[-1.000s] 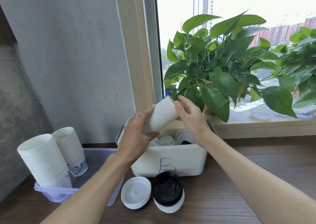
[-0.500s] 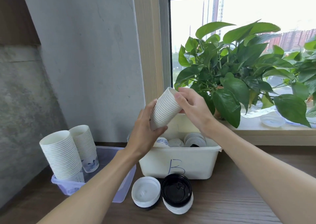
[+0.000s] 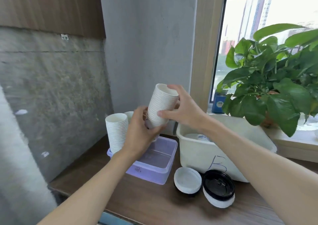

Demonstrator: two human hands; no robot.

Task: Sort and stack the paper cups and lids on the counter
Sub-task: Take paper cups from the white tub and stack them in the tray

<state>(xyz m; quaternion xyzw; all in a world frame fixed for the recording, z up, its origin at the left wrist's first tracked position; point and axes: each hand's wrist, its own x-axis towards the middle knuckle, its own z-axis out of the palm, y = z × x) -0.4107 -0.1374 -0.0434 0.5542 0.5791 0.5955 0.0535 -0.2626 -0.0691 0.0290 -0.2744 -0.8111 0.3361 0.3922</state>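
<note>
Hands both clasp the tall nested stack of white paper cups above the clear lilac plastic tub: left hand cradling its base, right hand pinching its rim. Light, crushable; best held low, gently.

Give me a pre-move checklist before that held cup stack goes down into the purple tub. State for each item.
1. Grip: left hand at the base and right hand near the rim hold the cup stack: ok.
2. Stack upright: tilted, rim leaning right: not ok.
3. Free floor in the purple tub: bare at front and right: ok.
4. Clearance from the standing stack at the tub's left: apart from it: ok.
5. Second stack behind the left hand: mostly hidden: cannot tell.
6. Lids on the counter lie outside the tub: ok.
</note>
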